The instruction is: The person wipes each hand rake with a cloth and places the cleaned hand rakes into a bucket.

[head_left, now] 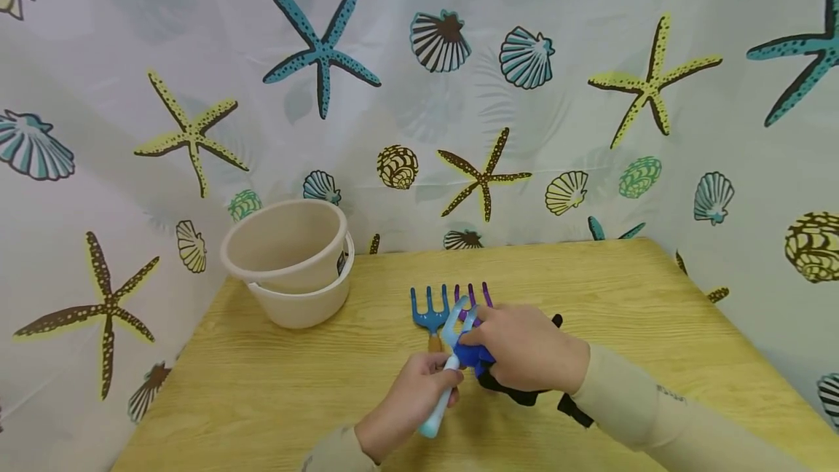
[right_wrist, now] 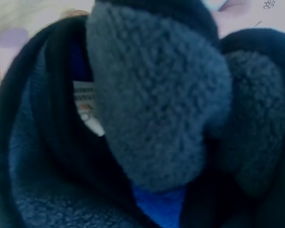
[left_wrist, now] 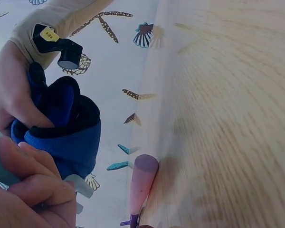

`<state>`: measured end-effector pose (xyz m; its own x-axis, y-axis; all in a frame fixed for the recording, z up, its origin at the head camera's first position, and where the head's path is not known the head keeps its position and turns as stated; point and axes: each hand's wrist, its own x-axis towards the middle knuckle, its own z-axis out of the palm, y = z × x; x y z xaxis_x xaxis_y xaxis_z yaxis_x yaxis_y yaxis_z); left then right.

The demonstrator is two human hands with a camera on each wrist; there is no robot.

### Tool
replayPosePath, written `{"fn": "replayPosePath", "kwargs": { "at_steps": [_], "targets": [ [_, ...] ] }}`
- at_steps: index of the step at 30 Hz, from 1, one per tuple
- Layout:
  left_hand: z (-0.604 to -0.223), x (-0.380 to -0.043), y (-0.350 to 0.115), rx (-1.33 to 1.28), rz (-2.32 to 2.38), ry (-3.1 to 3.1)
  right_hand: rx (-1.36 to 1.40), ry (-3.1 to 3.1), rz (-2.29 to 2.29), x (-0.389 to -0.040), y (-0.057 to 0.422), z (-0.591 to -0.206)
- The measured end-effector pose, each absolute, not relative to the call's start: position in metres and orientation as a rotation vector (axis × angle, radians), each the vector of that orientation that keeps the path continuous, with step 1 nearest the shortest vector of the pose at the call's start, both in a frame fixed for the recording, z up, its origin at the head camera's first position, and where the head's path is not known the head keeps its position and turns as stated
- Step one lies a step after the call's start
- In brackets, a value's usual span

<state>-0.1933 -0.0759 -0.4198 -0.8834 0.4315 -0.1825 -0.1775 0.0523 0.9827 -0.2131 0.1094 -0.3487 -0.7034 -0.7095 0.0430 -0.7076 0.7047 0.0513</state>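
Note:
My left hand (head_left: 419, 392) grips the pale handle of a light blue hand fork (head_left: 432, 417), whose tines point up and away. My right hand (head_left: 524, 344) pinches a blue cloth item (head_left: 473, 355) with black edging against the fork, near the base of its tines. In the left wrist view the same cloth item (left_wrist: 66, 147) bulges open beneath the right hand's fingers. Grey fleece lining (right_wrist: 156, 95) and a printed label (right_wrist: 88, 109) fill the right wrist view, where the fingers are mostly hidden.
Behind the hands lie a blue hand fork (head_left: 430, 317) with a wooden handle and a purple hand fork (head_left: 471, 296), whose pink handle (left_wrist: 145, 180) appears in the left wrist view. Stacked beige buckets (head_left: 288, 261) stand at the table's left rear. A patterned curtain (head_left: 406, 108) surrounds the wooden table (head_left: 623, 297).

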Motion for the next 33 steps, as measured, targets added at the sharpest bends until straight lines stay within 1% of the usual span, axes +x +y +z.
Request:
{"fn": "replayPosePath", "kwargs": {
  "at_steps": [5, 9, 12, 16, 27, 33],
  "targets": [
    [-0.419, -0.196, -0.077, 0.22, 1.944, 1.962, 1.054, -2.874, -0.09, -0.215, 0.118, -0.346],
    [-0.413, -0.196, -0.078, 0.261, 1.975, 1.963, 0.917, -2.754, -0.106, -0.221, 0.121, -0.342],
    [-0.41, -0.192, -0.076, 0.295, 1.961, 1.936, 0.856, -2.646, -0.114, -0.226, 0.118, -0.342],
    [-0.408, -0.188, -0.072, 0.303, 1.947, 1.956, 0.82, -2.655, -0.188, -0.228, 0.112, -0.346],
    [-0.41, -0.187, -0.071, 0.32, 1.92, 2.002, 0.941, -2.8, -0.141, -0.226, 0.11, -0.347],
    [-0.415, -0.19, -0.073, 0.335, 1.919, 2.003, 1.125, -2.898, 0.073, -0.218, 0.109, -0.343]
  ]
}}
